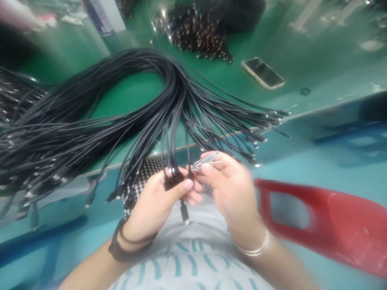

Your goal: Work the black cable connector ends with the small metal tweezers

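My left hand (166, 189) is closed around the connector ends of several black cables (173, 149). One cable's connector (184, 211) hangs below its fingers. In my right hand (231, 179) are small metal thread snips (205, 161), held between thumb and fingers. Their tip points left, at a connector (190, 173) that my left thumb and fingertips pinch; whether the blades touch it I cannot tell. The held cables belong to a large looped bundle (136, 56) lying over the green table, its loose ends fanned along the near edge.
A phone (264, 73) lies on the green table (236, 80) at the right. Behind the bundle is a heap of cable ends (196, 34). More connectors (57, 173) spread over the left edge. A red plastic stool or chair (329, 213) stands at my right, below the table.
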